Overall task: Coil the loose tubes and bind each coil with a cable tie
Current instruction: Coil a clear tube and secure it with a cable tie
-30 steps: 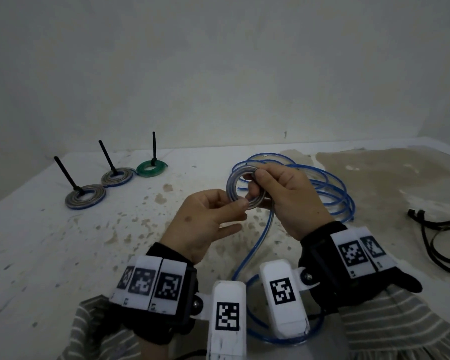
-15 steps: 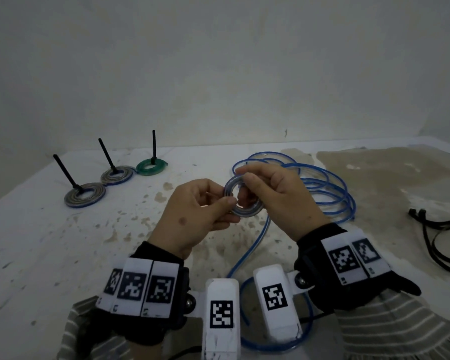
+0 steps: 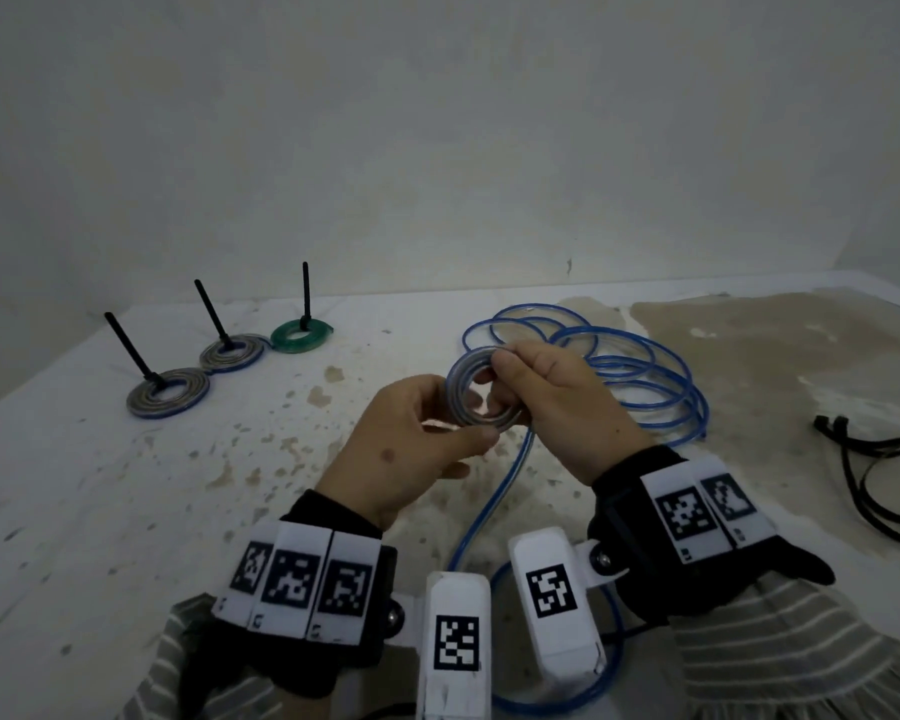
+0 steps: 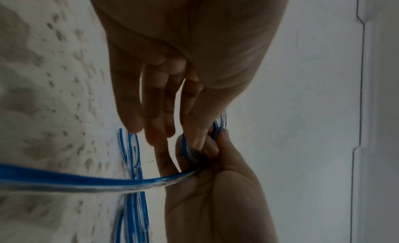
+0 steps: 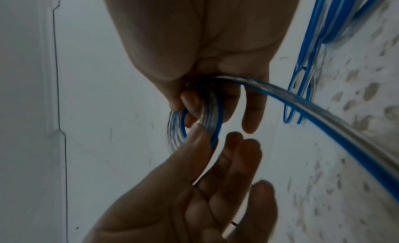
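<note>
A small coil [image 3: 476, 392] of blue tube is held upright above the worktop [image 3: 126, 485], between both hands. It is pinched at its 3 o'clock rim by the right hand [image 3: 557, 402], and at its 6 o'clock rim by the thumb and forefinger of the left hand [image 3: 411, 439]. From the right grip the loose tube [image 3: 505, 475] runs down toward 6 o'clock. The next wrap is judged to be fed from there, with the unwound loops [image 3: 635, 371] lying at 2 o'clock.
</note>
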Action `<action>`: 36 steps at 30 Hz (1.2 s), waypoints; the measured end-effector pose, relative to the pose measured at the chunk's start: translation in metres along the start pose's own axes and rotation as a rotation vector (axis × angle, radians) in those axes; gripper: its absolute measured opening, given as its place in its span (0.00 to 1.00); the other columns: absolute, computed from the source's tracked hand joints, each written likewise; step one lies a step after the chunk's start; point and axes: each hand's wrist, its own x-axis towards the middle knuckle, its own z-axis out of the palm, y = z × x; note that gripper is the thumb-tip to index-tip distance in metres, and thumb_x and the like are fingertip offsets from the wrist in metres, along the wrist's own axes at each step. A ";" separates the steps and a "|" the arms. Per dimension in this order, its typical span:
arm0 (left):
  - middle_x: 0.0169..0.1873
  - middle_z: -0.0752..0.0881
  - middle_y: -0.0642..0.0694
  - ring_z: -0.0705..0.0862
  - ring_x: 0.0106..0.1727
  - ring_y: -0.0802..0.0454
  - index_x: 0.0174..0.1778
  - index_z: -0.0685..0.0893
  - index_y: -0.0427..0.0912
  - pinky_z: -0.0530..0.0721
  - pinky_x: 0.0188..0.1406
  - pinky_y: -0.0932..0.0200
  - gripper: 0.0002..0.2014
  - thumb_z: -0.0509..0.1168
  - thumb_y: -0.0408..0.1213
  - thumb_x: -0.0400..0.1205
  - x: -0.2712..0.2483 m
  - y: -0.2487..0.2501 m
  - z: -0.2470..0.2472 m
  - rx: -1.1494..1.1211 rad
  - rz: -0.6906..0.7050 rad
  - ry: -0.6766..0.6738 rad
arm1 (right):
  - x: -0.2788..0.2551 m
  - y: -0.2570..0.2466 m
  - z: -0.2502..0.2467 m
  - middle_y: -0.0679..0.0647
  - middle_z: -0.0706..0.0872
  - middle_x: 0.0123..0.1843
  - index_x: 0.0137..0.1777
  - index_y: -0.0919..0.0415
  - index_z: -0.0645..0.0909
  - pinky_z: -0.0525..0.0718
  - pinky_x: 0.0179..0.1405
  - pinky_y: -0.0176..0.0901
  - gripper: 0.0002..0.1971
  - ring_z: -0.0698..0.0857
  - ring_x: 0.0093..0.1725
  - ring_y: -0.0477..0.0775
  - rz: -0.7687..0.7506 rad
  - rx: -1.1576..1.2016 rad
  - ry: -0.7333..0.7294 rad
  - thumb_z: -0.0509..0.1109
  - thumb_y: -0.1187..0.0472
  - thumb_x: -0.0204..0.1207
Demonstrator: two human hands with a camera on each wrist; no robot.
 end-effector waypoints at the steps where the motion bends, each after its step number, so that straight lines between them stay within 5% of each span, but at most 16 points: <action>1: 0.41 0.88 0.43 0.88 0.38 0.51 0.51 0.82 0.41 0.86 0.38 0.54 0.13 0.73 0.29 0.72 0.000 0.001 -0.001 -0.005 0.038 0.043 | -0.001 -0.002 0.000 0.48 0.78 0.27 0.38 0.57 0.80 0.76 0.36 0.50 0.14 0.77 0.31 0.50 -0.004 -0.072 -0.012 0.57 0.62 0.83; 6: 0.36 0.90 0.35 0.86 0.34 0.51 0.52 0.81 0.45 0.82 0.32 0.61 0.16 0.74 0.30 0.70 0.001 0.004 -0.008 -0.009 0.085 0.082 | -0.004 -0.005 0.000 0.51 0.78 0.30 0.41 0.50 0.78 0.76 0.37 0.44 0.10 0.77 0.31 0.46 -0.033 -0.150 -0.015 0.60 0.62 0.81; 12: 0.32 0.90 0.42 0.88 0.34 0.53 0.52 0.84 0.50 0.86 0.34 0.60 0.19 0.74 0.27 0.69 -0.001 0.008 -0.008 -0.111 0.086 0.047 | -0.003 -0.006 -0.003 0.50 0.78 0.27 0.49 0.61 0.80 0.77 0.32 0.33 0.07 0.76 0.28 0.43 -0.043 0.113 -0.023 0.60 0.68 0.80; 18: 0.34 0.91 0.44 0.89 0.37 0.51 0.58 0.80 0.52 0.88 0.42 0.54 0.25 0.72 0.28 0.67 0.002 0.008 -0.009 -0.325 0.096 0.131 | -0.002 -0.004 -0.003 0.47 0.83 0.28 0.39 0.59 0.82 0.83 0.46 0.52 0.15 0.81 0.34 0.47 0.020 0.187 -0.052 0.58 0.58 0.82; 22: 0.35 0.91 0.46 0.89 0.39 0.52 0.51 0.84 0.47 0.88 0.39 0.59 0.16 0.70 0.26 0.70 0.000 0.006 -0.004 -0.243 0.055 0.040 | 0.001 -0.003 -0.001 0.46 0.76 0.24 0.34 0.60 0.79 0.79 0.32 0.38 0.16 0.76 0.28 0.47 0.016 0.211 0.014 0.58 0.58 0.82; 25: 0.39 0.92 0.45 0.90 0.41 0.53 0.48 0.86 0.45 0.87 0.41 0.59 0.11 0.70 0.26 0.73 -0.002 0.005 0.000 -0.096 0.048 -0.046 | 0.002 0.002 -0.003 0.44 0.75 0.23 0.31 0.58 0.77 0.72 0.32 0.43 0.18 0.73 0.28 0.48 -0.011 0.070 0.028 0.57 0.57 0.83; 30: 0.38 0.90 0.44 0.88 0.37 0.55 0.47 0.85 0.48 0.87 0.36 0.59 0.12 0.72 0.28 0.72 -0.001 0.006 -0.005 -0.002 0.126 0.077 | -0.001 -0.001 -0.003 0.53 0.80 0.31 0.35 0.58 0.78 0.77 0.37 0.49 0.16 0.77 0.31 0.50 -0.055 -0.253 -0.004 0.58 0.55 0.82; 33: 0.34 0.90 0.39 0.87 0.33 0.53 0.44 0.86 0.47 0.86 0.31 0.61 0.12 0.73 0.26 0.71 -0.002 0.008 -0.008 0.098 0.112 0.042 | -0.003 -0.004 -0.001 0.53 0.81 0.34 0.37 0.56 0.78 0.78 0.37 0.45 0.13 0.80 0.34 0.52 -0.070 -0.338 -0.031 0.59 0.55 0.81; 36: 0.33 0.90 0.38 0.87 0.32 0.49 0.41 0.88 0.40 0.88 0.34 0.55 0.07 0.74 0.27 0.70 -0.002 0.008 -0.008 0.253 0.101 -0.007 | -0.004 -0.003 0.002 0.62 0.82 0.37 0.40 0.61 0.80 0.80 0.42 0.51 0.12 0.82 0.39 0.61 -0.086 -0.407 -0.045 0.62 0.55 0.80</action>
